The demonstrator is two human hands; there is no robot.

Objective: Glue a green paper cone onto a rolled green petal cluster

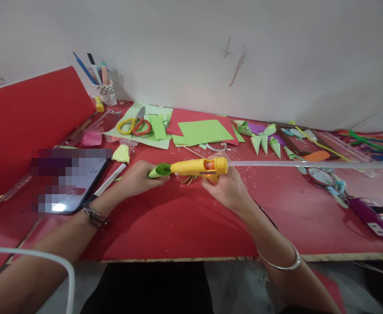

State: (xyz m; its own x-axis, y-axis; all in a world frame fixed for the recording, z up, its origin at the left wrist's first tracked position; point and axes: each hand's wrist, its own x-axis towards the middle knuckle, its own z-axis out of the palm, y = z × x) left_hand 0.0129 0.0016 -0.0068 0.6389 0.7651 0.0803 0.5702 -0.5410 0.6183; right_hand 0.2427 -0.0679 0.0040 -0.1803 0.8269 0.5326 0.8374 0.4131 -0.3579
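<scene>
In my left hand [139, 179] is a rolled green paper cone [159, 171], pinched between the fingers with its open end to the right. My right hand [228, 185] grips a yellow hot glue gun [191, 166], whose nozzle is at the mouth of the cone. I cannot tell whether the tip touches the paper. From the back of the gun a long clear glue stick [312, 164] runs off to the right. Some thin green strips [188, 179] lie on the red table [178, 226] under the gun.
Scissors [135, 124] and green paper sheets [206, 132] lie behind my hands. Several finished green cones [265, 141] are at the back right. A phone [83, 187] leans at the left, near a pen cup [106, 93]. A purple device [372, 220] sits at the right.
</scene>
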